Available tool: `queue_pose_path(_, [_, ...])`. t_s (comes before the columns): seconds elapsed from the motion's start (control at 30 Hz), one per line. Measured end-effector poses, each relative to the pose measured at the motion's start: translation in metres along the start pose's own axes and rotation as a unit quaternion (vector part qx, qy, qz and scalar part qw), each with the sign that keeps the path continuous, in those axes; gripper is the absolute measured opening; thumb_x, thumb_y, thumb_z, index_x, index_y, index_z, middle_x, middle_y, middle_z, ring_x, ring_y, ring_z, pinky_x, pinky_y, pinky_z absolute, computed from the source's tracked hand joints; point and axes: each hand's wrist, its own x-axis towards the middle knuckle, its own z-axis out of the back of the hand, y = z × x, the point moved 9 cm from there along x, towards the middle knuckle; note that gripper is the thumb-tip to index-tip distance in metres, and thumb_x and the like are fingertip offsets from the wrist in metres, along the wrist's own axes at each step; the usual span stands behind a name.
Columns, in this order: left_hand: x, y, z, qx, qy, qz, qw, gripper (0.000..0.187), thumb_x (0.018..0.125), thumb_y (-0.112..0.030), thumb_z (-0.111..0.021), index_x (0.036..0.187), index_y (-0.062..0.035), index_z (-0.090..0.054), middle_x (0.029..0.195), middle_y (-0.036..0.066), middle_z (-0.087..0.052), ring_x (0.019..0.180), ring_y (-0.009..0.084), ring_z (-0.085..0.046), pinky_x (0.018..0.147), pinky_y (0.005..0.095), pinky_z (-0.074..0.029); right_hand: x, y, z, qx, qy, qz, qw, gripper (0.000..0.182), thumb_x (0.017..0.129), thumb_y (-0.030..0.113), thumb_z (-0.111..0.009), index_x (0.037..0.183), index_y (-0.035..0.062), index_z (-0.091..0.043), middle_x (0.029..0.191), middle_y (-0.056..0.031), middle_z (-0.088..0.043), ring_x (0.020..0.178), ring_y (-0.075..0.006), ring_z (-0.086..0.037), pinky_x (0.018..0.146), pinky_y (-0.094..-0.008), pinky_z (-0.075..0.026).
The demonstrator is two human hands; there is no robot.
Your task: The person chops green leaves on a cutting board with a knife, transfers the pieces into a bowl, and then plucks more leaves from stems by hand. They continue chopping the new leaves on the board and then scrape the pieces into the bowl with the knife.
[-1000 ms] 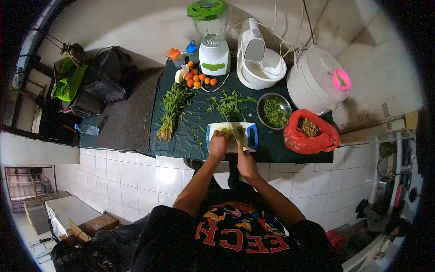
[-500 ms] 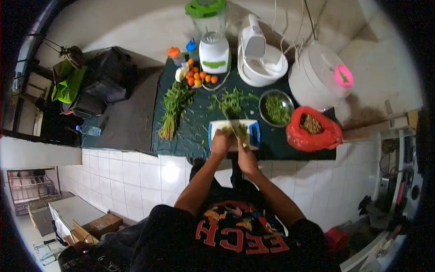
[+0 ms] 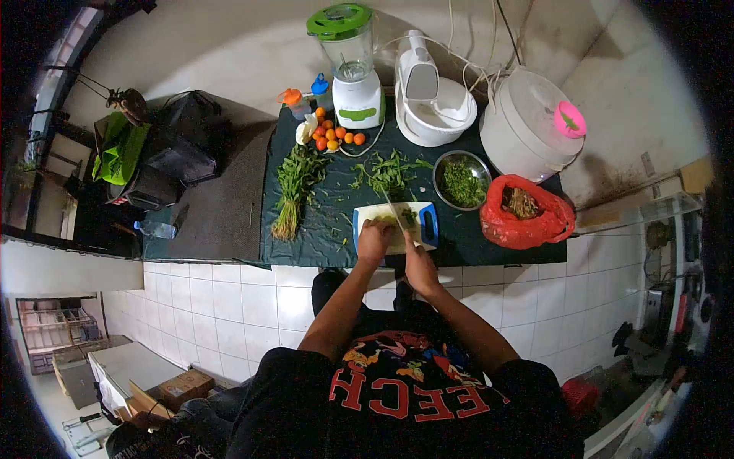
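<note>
My right hand (image 3: 419, 268) grips a knife (image 3: 397, 215), its blade pointing away from me over a white cutting board (image 3: 367, 210) with blue ends. Just left of the blade, my left hand (image 3: 374, 239) is closed on pale green stalks (image 3: 384, 219) pressed to the board. Cut green pieces (image 3: 410, 218) lie to the right of the blade. Beyond the board, loose leafy greens (image 3: 388, 172) are spread on the dark tablecloth. A metal bowl (image 3: 489, 182) of chopped greens (image 3: 461, 183) stands to the right of them.
A bundle of leafy stalks (image 3: 294, 187) lies at left, below several tomatoes (image 3: 331, 134). Along the back stand a blender (image 3: 357, 99), a stand mixer (image 3: 420, 80) and a large white lidded container (image 3: 527, 126). A red plastic bag (image 3: 527, 229) sits at the right.
The knife blade, blurred before, now shows clearly between my hands. Both hands stay at the board. The whole view has shifted slightly.
</note>
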Motion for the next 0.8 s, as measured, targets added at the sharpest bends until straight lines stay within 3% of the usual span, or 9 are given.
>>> queue_pose_path(0.07, [0.001, 0.002, -0.008, 0.022, 0.047, 0.007, 0.999, 0.022, 0.084, -0.014, -0.068, 0.104, -0.0065, -0.074, 0.096, 0.015, -0.071, 0.098, 0.0372, -0.062, 0.085, 0.0466, -0.055, -0.012, -0.005, -0.006, 0.002, 0.017, -0.022, 1.000, 0.077, 0.094, -0.002, -0.048, 0.164, 0.0139, -0.018, 0.117, -0.0362, -0.059, 0.097, -0.0517, -0.064, 0.084, -0.0561, -0.052])
queue_pose_path(0.13, [0.003, -0.001, -0.007, 0.018, 0.037, 0.000, 0.999, 0.022, 0.084, -0.014, -0.068, 0.103, -0.0065, -0.075, 0.098, 0.015, -0.071, 0.099, 0.0371, -0.062, 0.085, 0.0469, -0.056, -0.019, -0.008, -0.013, -0.025, -0.050, 0.040, 0.998, 0.077, 0.094, -0.002, -0.049, 0.163, 0.0139, -0.019, 0.119, -0.0373, -0.058, 0.099, -0.0528, -0.064, 0.085, -0.0565, -0.052])
queue_pose_path(0.27, [0.002, -0.002, -0.006, 0.019, 0.035, 0.005, 0.999, 0.021, 0.083, -0.013, -0.069, 0.102, -0.0057, -0.075, 0.103, 0.016, -0.070, 0.101, 0.0369, -0.061, 0.086, 0.0471, -0.056, -0.010, -0.008, -0.020, -0.030, -0.048, 0.032, 0.998, 0.078, 0.093, -0.002, -0.049, 0.163, 0.0145, -0.020, 0.120, -0.0378, -0.058, 0.101, -0.0536, -0.064, 0.084, -0.0570, -0.052])
queue_pose_path(0.4, [0.003, 0.001, -0.005, 0.001, 0.026, 0.031, 0.999, 0.023, 0.081, -0.012, -0.070, 0.102, -0.0051, -0.075, 0.103, 0.015, -0.069, 0.101, 0.0376, -0.061, 0.086, 0.0471, -0.056, 0.009, 0.005, -0.009, -0.018, -0.011, 0.021, 1.000, 0.076, 0.093, -0.003, -0.049, 0.162, 0.0096, -0.021, 0.121, -0.0374, -0.057, 0.103, -0.0533, -0.063, 0.086, -0.0562, -0.052])
queue_pose_path(0.47, [0.004, 0.003, -0.008, -0.005, 0.030, 0.022, 0.999, 0.030, 0.075, -0.014, -0.076, 0.104, -0.0037, -0.075, 0.102, 0.016, -0.071, 0.101, 0.0395, -0.061, 0.090, 0.0478, -0.053, 0.008, 0.008, -0.008, -0.014, 0.002, 0.017, 1.000, 0.075, 0.093, -0.003, -0.049, 0.162, 0.0076, -0.021, 0.120, -0.0370, -0.058, 0.104, -0.0530, -0.062, 0.086, -0.0560, -0.052])
queue_pose_path(0.53, [0.005, 0.001, -0.007, -0.003, 0.032, 0.023, 0.999, 0.025, 0.078, -0.011, -0.073, 0.101, -0.0029, -0.074, 0.101, 0.017, -0.069, 0.100, 0.0396, -0.061, 0.089, 0.0478, -0.054, -0.003, 0.009, -0.007, -0.009, 0.027, -0.007, 1.000, 0.073, 0.094, -0.002, -0.050, 0.161, 0.0051, -0.021, 0.121, -0.0364, -0.057, 0.104, -0.0518, -0.062, 0.087, -0.0553, -0.052])
queue_pose_path(0.63, [0.006, 0.000, -0.010, 0.004, 0.029, 0.015, 0.999, 0.021, 0.080, -0.008, -0.070, 0.099, -0.0016, -0.072, 0.099, 0.018, -0.068, 0.097, 0.0397, -0.060, 0.087, 0.0481, -0.054, -0.013, 0.006, -0.013, -0.038, -0.055, 0.045, 0.997, 0.074, 0.094, -0.002, -0.050, 0.162, 0.0071, -0.022, 0.120, -0.0355, -0.057, 0.099, -0.0507, -0.064, 0.085, -0.0544, -0.053])
queue_pose_path(0.73, [0.007, -0.001, -0.009, 0.011, 0.027, 0.016, 0.999, 0.025, 0.078, -0.009, -0.072, 0.103, -0.0028, -0.072, 0.099, 0.018, -0.069, 0.098, 0.0401, -0.061, 0.087, 0.0481, -0.054, -0.010, -0.001, -0.021, -0.062, -0.006, -0.013, 0.998, 0.073, 0.095, -0.001, -0.051, 0.162, 0.0088, -0.023, 0.120, -0.0348, -0.057, 0.096, -0.0503, -0.064, 0.085, -0.0532, -0.054])
queue_pose_path(0.8, [0.007, 0.002, -0.010, 0.012, 0.029, 0.024, 0.999, 0.031, 0.076, -0.010, -0.074, 0.106, -0.0044, -0.073, 0.099, 0.017, -0.070, 0.098, 0.0405, -0.061, 0.087, 0.0478, -0.053, 0.000, 0.003, -0.019, -0.049, -0.025, 0.006, 0.998, 0.073, 0.095, -0.001, -0.051, 0.161, 0.0093, -0.024, 0.118, -0.0343, -0.057, 0.095, -0.0503, -0.064, 0.084, -0.0530, -0.054])
